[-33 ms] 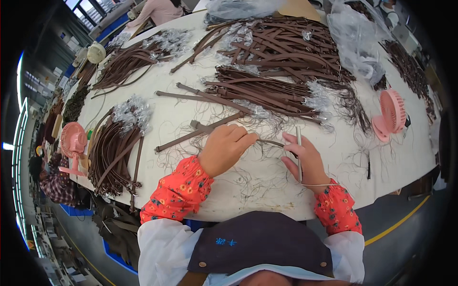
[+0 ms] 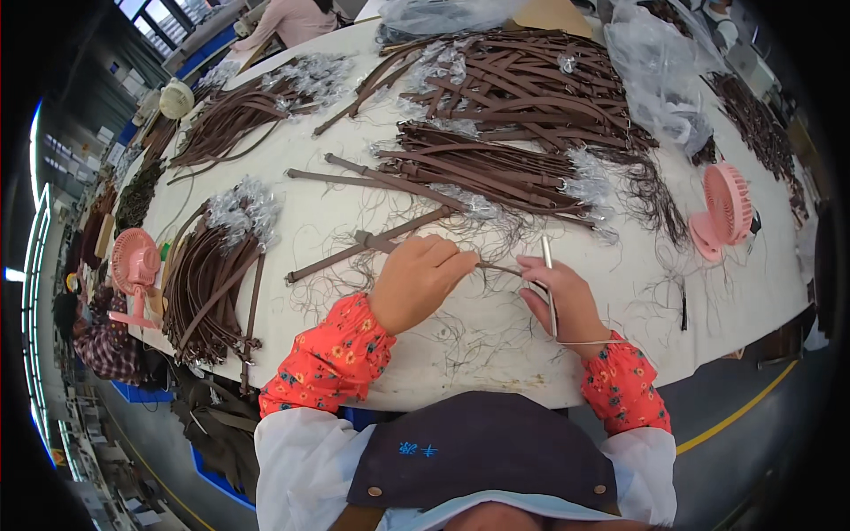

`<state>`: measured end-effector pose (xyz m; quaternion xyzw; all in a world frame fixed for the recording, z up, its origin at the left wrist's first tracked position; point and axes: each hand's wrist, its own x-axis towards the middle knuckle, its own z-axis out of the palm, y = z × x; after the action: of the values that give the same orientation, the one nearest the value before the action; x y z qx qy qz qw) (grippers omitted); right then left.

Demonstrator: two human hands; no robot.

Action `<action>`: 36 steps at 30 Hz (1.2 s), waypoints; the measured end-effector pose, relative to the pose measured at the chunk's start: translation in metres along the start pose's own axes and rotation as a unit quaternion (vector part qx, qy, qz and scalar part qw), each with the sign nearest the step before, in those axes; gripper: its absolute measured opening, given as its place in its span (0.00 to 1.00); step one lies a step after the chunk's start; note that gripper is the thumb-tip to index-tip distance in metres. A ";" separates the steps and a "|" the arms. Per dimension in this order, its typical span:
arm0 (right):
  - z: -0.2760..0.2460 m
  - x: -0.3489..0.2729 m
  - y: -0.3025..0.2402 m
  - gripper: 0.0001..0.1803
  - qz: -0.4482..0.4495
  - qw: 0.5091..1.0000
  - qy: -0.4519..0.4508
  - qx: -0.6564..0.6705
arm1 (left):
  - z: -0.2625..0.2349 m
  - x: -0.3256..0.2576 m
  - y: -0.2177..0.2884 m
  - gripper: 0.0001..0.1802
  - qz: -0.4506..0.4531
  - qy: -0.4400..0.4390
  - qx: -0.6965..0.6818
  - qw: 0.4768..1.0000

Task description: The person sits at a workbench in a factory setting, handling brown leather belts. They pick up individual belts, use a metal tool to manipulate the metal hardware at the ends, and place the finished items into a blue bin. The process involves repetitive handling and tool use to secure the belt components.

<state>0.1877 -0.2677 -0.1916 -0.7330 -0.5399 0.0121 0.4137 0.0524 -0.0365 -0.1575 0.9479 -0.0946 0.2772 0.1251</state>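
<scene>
Strap held at frame centre between both hands, small tool at its right end.

One brown strap was recorded lying on the white table, its long axis running from lower left up to the right, ending under the left hand, which was closed over it in a grip. The right hand, just beside to the right, was clasped around one thin metal tool, held upright. The left hand was the nearer to the strap. Two pink fans and four strap bundles were counted.
</scene>
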 end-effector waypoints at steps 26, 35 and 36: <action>0.037 0.019 -0.028 0.17 -0.085 0.989 -0.052 0.104 | 0.008 -0.050 0.002 0.10 -0.330 -0.169 -0.595 0.714; 0.023 0.013 -0.019 0.12 0.008 0.980 -0.108 0.165 | 0.019 -0.061 0.007 0.12 -0.271 -0.173 -0.505 0.801; 0.019 0.010 -0.016 0.12 0.017 0.980 -0.110 0.163 | 0.016 -0.059 0.007 0.13 -0.265 -0.176 -0.494 0.809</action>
<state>0.1710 -0.2477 -0.1901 -0.6589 -0.5602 0.1879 0.4656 0.0098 -0.0414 -0.2013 0.7793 0.0162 -0.0229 0.6260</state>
